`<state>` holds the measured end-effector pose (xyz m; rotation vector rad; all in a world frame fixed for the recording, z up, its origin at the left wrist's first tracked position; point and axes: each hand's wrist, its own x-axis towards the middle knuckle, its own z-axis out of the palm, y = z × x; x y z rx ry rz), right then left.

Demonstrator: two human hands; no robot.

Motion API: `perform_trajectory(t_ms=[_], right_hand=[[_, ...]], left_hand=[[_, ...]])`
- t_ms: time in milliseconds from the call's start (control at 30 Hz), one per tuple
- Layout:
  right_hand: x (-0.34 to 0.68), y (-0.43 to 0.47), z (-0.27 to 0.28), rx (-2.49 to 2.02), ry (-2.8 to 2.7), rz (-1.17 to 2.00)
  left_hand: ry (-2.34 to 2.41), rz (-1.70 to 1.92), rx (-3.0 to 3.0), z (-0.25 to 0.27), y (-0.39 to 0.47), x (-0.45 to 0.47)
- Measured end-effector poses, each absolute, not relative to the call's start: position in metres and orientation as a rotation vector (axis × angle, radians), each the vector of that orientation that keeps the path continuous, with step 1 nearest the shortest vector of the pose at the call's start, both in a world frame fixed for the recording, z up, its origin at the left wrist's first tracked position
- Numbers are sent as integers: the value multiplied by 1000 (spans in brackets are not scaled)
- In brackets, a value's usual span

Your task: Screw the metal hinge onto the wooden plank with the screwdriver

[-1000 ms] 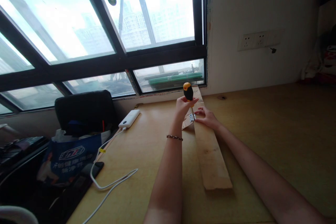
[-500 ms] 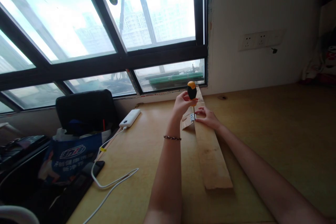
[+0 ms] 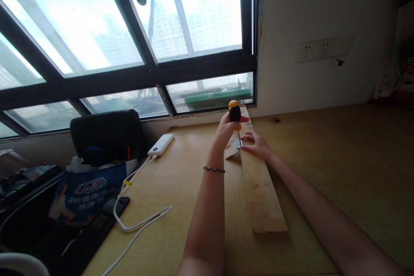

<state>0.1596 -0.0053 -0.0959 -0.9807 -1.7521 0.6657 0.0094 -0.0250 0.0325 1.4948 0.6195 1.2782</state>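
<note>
My left hand [image 3: 228, 128] is closed round the handle of a yellow-and-black screwdriver [image 3: 234, 113]. The screwdriver stands nearly upright, its top leaning slightly left, and its shaft runs down to a small metal hinge [image 3: 238, 144]. That hinge sits at the left edge of a long wooden board [image 3: 261, 189] lying on the table. A short wood piece [image 3: 231, 151] slopes down from the hinge's left side. My right hand [image 3: 258, 145] rests on the board, thumb and fingertips closed about the hinge's right side. Any screw under the tip is too small to make out.
On the table [image 3: 336, 181], a white power bank [image 3: 161, 144] lies to the left with its white cable [image 3: 142, 226] trailing forward. A black chair [image 3: 106, 133] and a blue bag [image 3: 92, 189] stand beyond the left edge. The window [image 3: 194, 17] and wall close off the back.
The screwdriver's handle has tipped a little to the left, and my left fingers have shifted round it. My right hand stays at the hinge.
</note>
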Motion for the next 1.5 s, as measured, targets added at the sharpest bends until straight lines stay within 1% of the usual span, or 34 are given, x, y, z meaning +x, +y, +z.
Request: perform_trajectory(t_ms=[267,367,800,1167,1400,1500], right_hand=[[159,-5,-96,-1009,-1760,639],[160,-6,-94,-1004,-1775,618],[159,-8,-92,-1031,-1773,621],[159,-6,-94,-997,-1762,660],[159,-7,-93,-1005,-1750,683],[159,-7,-93,-993,-1750,677]], left_hand=[[414,1522,1309,37,-23,5],[402,1574,1254,35,-19,3],[639,1554,1296,20,-6,6],[619,1561,1294,16,-4,9],[789,1629,1522,17,-10,15],[785,1627,1621,15,-10,18]])
